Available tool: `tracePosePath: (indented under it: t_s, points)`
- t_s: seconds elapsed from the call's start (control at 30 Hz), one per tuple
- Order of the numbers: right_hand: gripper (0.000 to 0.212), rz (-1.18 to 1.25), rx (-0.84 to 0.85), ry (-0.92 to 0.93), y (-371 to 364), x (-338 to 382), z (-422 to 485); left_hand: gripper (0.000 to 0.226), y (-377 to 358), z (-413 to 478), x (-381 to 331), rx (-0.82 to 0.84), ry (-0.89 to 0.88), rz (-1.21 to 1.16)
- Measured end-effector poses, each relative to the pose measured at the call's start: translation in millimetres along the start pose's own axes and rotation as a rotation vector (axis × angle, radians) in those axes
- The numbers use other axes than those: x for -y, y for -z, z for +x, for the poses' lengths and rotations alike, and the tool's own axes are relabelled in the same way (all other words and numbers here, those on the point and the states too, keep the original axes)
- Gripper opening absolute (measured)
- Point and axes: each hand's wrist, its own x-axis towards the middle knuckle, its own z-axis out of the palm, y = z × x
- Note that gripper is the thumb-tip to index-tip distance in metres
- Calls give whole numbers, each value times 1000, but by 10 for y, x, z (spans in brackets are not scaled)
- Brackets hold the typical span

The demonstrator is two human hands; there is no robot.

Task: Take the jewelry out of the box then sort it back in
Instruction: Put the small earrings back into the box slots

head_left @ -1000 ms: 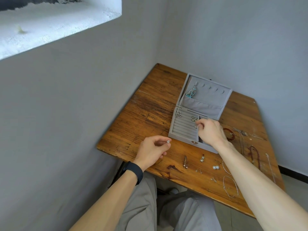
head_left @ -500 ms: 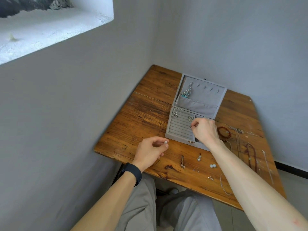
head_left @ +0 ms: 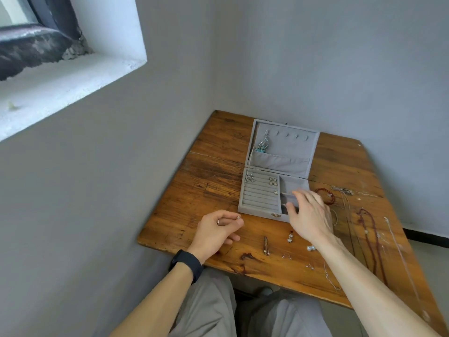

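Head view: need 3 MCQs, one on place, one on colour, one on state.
1. Where does the red bead bracelet lie?
A. on the table, right of the jewelry box
B. in the lid pocket
C. in the ring rows

2. What colour is the jewelry box lining?
A. red
B. grey
C. black

3. What is the left hand doing?
A. lying flat, empty
B. gripping the lid
C. pinching a small silver piece

Answers: 1 A, the bracelet rests on bare wood beside the box; 2 B, lid and tray are grey all over; 3 C, thumb and forefinger close on the piece over the table.
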Motion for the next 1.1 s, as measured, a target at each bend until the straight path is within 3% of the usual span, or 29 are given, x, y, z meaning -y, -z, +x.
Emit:
tracePosePath:
  t_s: [0.1, 0.2, 0.43, 0.53, 0.83, 1.1]
  points:
    - [58, 44, 146, -71, -124, -90, -53, 16, -18, 92, -121, 1, -27, 76]
    - [61, 48, 171, -58, -199, -73, -58, 15, -56, 265, -326, -16, -118, 191]
    - [60, 120, 154, -69, -238, -97, -68, 4, -475, 919, -662, 19, -212, 577]
    - [60, 128, 131, -64, -254, -104, -75, 14, -603, 1146, -607, 2, -208, 680]
    - [59, 137, 88, -48, -294, -123, -81, 13, -765, 1339, -467, -43, -137, 889]
    - [60, 133, 81, -51, -313, -121, -79, 14, -813, 1301, -476, -83, -189, 972]
